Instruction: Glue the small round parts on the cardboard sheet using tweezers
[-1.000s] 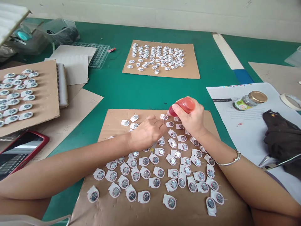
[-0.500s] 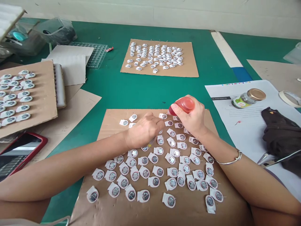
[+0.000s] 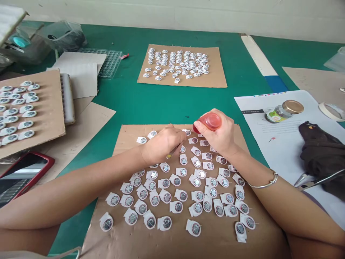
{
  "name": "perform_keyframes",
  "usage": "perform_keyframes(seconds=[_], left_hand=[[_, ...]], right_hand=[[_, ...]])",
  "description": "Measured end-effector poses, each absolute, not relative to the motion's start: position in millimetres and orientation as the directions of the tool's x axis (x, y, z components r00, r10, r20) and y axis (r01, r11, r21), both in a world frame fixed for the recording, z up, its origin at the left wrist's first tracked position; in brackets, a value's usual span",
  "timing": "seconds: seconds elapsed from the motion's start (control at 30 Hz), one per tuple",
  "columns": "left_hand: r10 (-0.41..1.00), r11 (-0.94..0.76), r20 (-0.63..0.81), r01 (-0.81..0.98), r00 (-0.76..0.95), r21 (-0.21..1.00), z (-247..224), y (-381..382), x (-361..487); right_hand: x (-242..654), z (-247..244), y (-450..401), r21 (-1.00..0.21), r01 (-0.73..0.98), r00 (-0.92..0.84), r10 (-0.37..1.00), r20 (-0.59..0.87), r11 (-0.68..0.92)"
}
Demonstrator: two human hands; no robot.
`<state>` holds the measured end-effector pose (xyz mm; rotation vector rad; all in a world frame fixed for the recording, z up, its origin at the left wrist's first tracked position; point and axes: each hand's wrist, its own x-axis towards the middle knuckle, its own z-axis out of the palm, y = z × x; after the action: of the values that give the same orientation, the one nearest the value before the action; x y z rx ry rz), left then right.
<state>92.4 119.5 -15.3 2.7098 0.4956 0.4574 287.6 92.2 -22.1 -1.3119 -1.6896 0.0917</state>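
Note:
My right hand [image 3: 222, 135] is wrapped round a small soft bottle of red liquid [image 3: 210, 121], its tip pointing left and down. My left hand [image 3: 164, 144] is closed round a thin tool with a yellowish end [image 3: 169, 156], mostly hidden by the fingers. Both hands are over the upper part of a brown cardboard sheet [image 3: 129, 241], which bears several white tabs with round metal discs, such as one [image 3: 193, 228] near the front. A white-tabbed disc [image 3: 186, 132] lies between my two hands.
Another cardboard sheet of discs [image 3: 219, 68] lies at the back, with one more [image 3: 51, 108] at left. A phone [image 3: 27, 172] is below that. At right are a glass jar [image 3: 284, 111], a tape roll [image 3: 331, 111], black cloth [image 3: 320, 151] and tweezers [image 3: 320, 181].
My left hand has shifted slightly left and up, uncovering more discs beneath it. The red bottle has tilted a little in my right hand, which stays nearly in place.

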Motion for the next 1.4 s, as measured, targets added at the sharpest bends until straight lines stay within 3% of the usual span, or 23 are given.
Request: perform_keyframes(seconds=[0.37, 1.07, 1.4], left_hand=[[0.632, -0.646, 0.112, 0.441, 0.767, 0.623, 5.8, 125.6, 97.0], [0.637, -0.629, 0.107, 0.435, 0.763, 0.644, 6.4, 123.9, 95.7], [0.618, -0.653, 0.132, 0.412, 0.775, 0.636, 3.5, 125.5, 94.4]], right_hand=[[293.7, -22.3, 86.9, -0.686, 0.634, 0.243, 0.749, 0.616, 0.358], [289.8, -25.9, 86.6, -0.617, 0.713, 0.168, 0.774, 0.611, 0.333], [289.4, -24.5, 85.0, -0.548, 0.724, 0.077, 0.741, 0.667, 0.419]])
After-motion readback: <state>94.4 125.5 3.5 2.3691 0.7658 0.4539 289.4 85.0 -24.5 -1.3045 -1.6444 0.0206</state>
